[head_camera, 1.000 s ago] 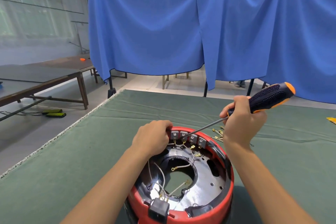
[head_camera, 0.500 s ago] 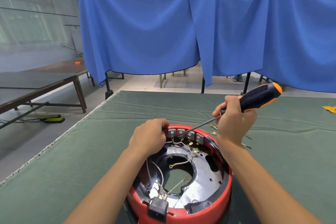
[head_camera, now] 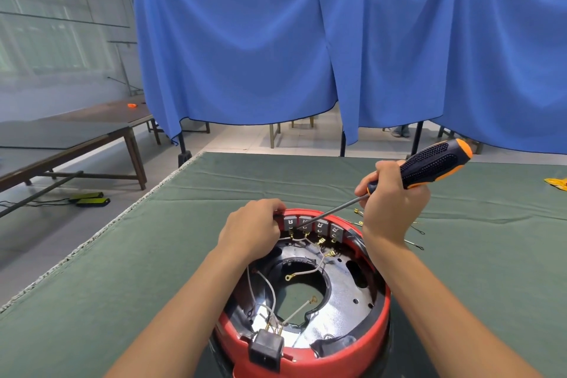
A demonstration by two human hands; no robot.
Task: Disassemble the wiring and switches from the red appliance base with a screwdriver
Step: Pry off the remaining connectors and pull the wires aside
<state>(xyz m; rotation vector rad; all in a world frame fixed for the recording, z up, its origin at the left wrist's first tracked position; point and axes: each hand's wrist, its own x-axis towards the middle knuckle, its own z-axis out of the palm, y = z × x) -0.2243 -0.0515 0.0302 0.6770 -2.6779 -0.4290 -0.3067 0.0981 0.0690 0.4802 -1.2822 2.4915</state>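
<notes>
The red appliance base (head_camera: 362, 347) lies open side up on the green table, with a silver plate, white wires (head_camera: 306, 271) and a black socket (head_camera: 265, 350) inside. Several grey switches (head_camera: 313, 225) line its far inner rim. My left hand (head_camera: 250, 232) grips the far-left rim beside the switches. My right hand (head_camera: 389, 205) holds a black and orange screwdriver (head_camera: 432, 164). Its shaft slants down left and the tip sits at the second switch from the left.
Loose brass terminals and thin wires (head_camera: 412, 232) lie on the green cloth (head_camera: 122, 270) just right of the base. A yellow object (head_camera: 557, 182) is at the far right edge. Blue curtains (head_camera: 306, 40) hang behind the table; wooden benches (head_camera: 76, 138) stand at left.
The view has shifted slightly between frames. Both hands keep their hold, and the screwdriver tip stays at the switches with almost no movement.
</notes>
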